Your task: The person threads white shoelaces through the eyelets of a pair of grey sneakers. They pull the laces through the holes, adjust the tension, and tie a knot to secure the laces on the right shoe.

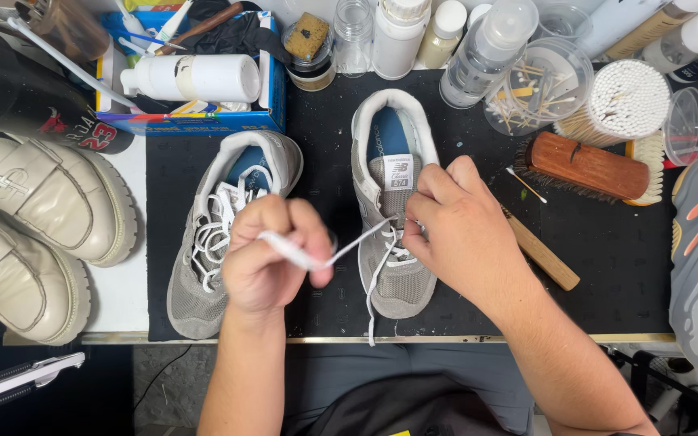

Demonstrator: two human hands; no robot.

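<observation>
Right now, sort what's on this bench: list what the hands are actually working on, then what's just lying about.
In hand:
- left hand pinching the white lace
- right hand at the eyelets of the right grey sneaker
- left grey sneaker, its mate, beside it on the black mat

Lying about:
- wooden brush
- cotton swabs
- cream boots
- bottles
- white tube

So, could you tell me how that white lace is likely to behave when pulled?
The lace is probably floppy: its free end droops over the right shoe. Pinched by the left hand, it stretches straight, so it likely holds tension. It looks light.
</observation>
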